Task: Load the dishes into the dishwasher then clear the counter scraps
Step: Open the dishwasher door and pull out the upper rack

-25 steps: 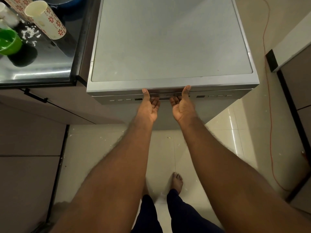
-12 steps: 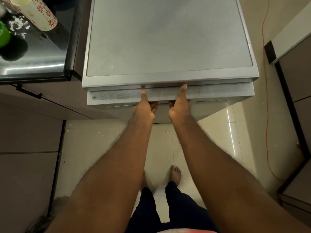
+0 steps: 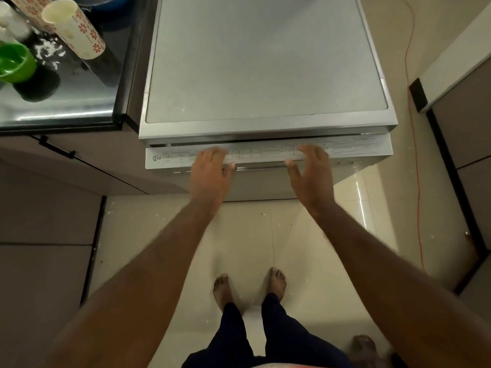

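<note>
Dishwasher door [image 3: 265, 154] is open a crack at its top edge. L hand [image 3: 210, 172] & R hand [image 3: 311, 172] are over that edge, fingers loose, spread, holding nothing. Blurry, so touching or not: can't tell.

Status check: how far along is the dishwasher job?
Done: the door is cracked open, with a gap showing under the top. In hand: the left hand and right hand are at the door's top edge, fingers spread; contact is too blurred to tell. Left: the cup and green bowl sit unloaded on the counter, with white scraps beside them.
</note>
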